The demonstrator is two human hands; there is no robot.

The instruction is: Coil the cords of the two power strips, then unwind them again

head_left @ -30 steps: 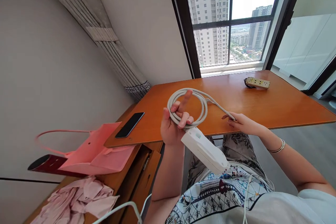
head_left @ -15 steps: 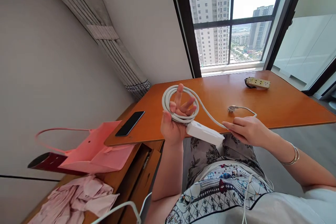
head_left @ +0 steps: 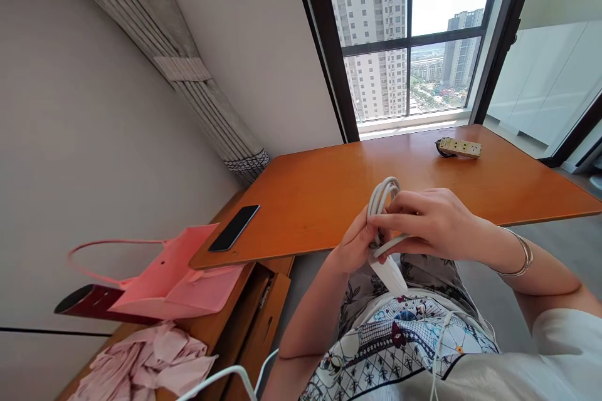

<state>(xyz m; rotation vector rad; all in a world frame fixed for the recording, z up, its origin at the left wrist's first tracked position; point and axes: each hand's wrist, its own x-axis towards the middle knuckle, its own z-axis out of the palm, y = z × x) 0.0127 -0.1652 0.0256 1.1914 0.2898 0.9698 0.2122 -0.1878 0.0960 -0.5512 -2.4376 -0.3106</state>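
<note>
A coiled white cable (head_left: 383,195) stands up between my two hands, above the near edge of the wooden table (head_left: 310,194). My left hand (head_left: 353,245) is closed round the coil from the left. From the right, my right hand (head_left: 430,222) pinches the cable, its fingers against the coil. Below the hands a white power adapter (head_left: 389,276) hangs at a slant over my lap. The cable's plug is not visible.
A black phone (head_left: 234,227) lies at the table's left edge. A power strip (head_left: 459,148) is at the back right. To the left are a pink bag (head_left: 179,276), a dark red cylinder (head_left: 89,304) and pink cloth (head_left: 150,357). A window is ahead.
My hands have come together; my left hand moved right with the coil, which turned edge-on. My right hand moved onto it, and the plug has gone from the tabletop view.
</note>
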